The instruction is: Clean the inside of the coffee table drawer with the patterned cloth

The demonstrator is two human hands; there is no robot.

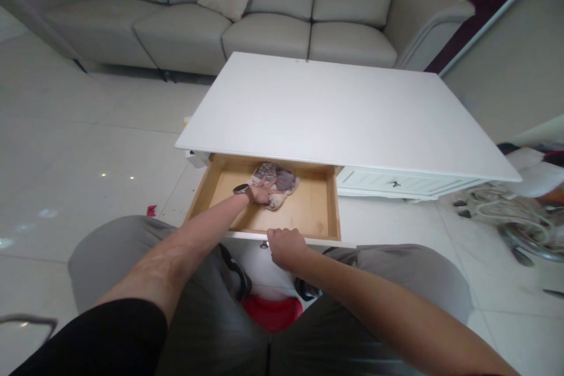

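Fingers of left hand [261, 194] clutch cloth [277, 183] (in drawer [315, 208]).

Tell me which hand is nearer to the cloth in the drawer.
Left. The left hand rests on the cloth inside the drawer; the right hand grips the drawer's front edge, apart from it.

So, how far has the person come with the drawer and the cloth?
The drawer under the white table is already pulled open. The left hand lies on the patterned cloth inside it, and the right hand grips the drawer front. The cloth is not yet lifted out; the drawer stays open.
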